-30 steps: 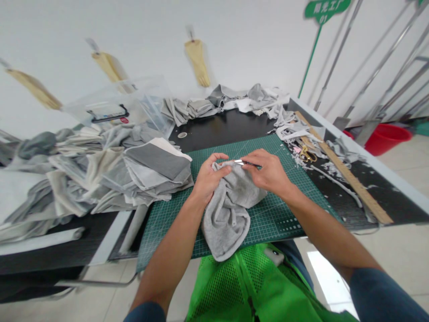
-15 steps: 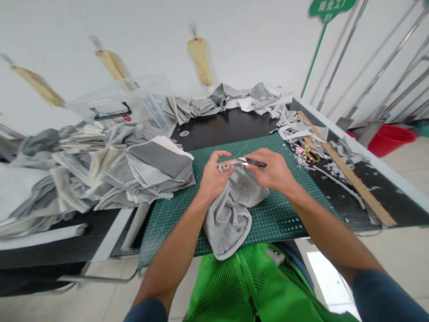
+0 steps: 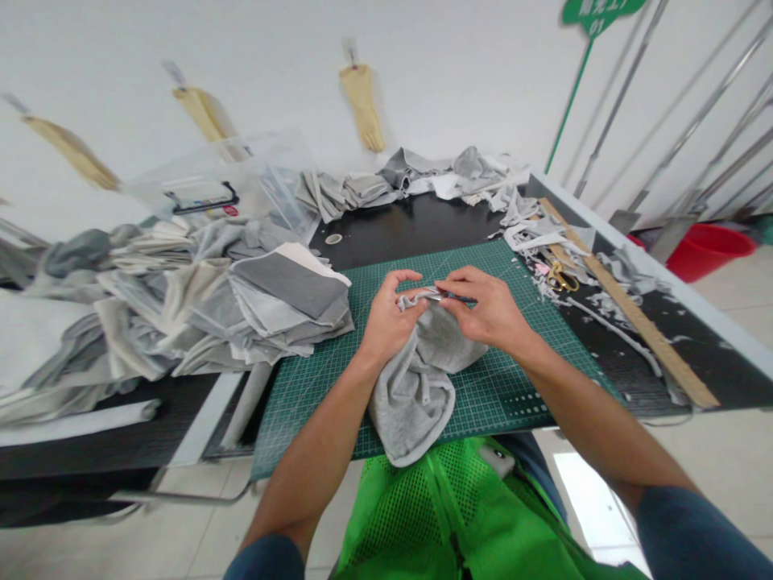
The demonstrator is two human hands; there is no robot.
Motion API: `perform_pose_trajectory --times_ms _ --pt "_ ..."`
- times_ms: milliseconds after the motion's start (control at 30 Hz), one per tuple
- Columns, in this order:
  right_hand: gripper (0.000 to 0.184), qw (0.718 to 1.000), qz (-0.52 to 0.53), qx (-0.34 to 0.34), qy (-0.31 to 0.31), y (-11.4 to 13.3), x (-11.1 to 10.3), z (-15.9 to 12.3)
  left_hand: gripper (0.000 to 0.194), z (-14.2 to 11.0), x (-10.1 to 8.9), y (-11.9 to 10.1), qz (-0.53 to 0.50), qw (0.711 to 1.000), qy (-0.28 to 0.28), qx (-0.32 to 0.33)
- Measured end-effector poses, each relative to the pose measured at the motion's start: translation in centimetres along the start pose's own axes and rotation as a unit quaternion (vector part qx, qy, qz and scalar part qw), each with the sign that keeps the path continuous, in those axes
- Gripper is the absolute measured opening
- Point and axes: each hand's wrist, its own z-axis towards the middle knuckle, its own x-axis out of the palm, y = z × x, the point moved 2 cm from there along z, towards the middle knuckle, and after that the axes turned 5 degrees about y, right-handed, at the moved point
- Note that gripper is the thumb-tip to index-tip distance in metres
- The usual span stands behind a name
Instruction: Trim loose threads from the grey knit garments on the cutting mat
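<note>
A crumpled grey fleece cloth [image 3: 416, 387] lies on the green cutting mat [image 3: 314, 379] and hangs over the table's front edge. My left hand [image 3: 386, 318] pinches the cloth's upper edge between thumb and fingers. My right hand [image 3: 486, 310] is closed on a small metal cutting tool [image 3: 436, 296] whose shiny tip touches that same edge, right beside my left thumb.
A heap of grey and white fabric pieces [image 3: 181, 306] covers the table's left side, with a clear plastic box [image 3: 223, 189] behind. More scraps [image 3: 423, 177] lie at the back. Gold scissors [image 3: 561, 278] and a long wooden ruler [image 3: 634, 302] rest at right. A red bucket [image 3: 709, 246] stands on the floor.
Both hands stayed on the cloth's upper edge with only small shifts; the camera view drifted slightly. The cloth has bunched up a little tighter below the hands.
</note>
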Motion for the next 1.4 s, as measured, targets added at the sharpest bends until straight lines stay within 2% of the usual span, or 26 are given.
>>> perform_pose_trajectory --times_ms 200,567,833,1067,1267,1400 --pt "0.024 1.000 0.005 0.018 -0.001 0.04 0.07 -0.04 0.056 -0.14 0.12 -0.16 -0.032 0.999 -0.018 -0.025" --pt "0.020 1.000 0.003 -0.002 -0.013 0.14 0.01 0.07 0.059 0.05 -0.08 0.28 -0.065 0.997 -0.006 -0.051" --pt "0.019 1.000 0.004 0.009 -0.009 0.50 -0.15 0.12 0.051 -0.07 0.05 0.07 -0.072 0.996 -0.009 -0.048" --pt "0.019 1.000 -0.002 0.010 -0.011 0.41 0.02 0.12 0.061 -0.09 0.12 0.20 -0.067 0.997 -0.016 -0.047" --pt "0.016 0.999 0.021 0.043 -0.024 0.70 -0.23 0.29 0.062 0.06 0.10 0.40 -0.073 0.996 -0.019 -0.040" --pt "0.031 0.994 0.019 0.107 0.000 0.21 0.05 0.19 0.048 0.27 -0.21 0.56 -0.049 0.998 -0.040 -0.016"
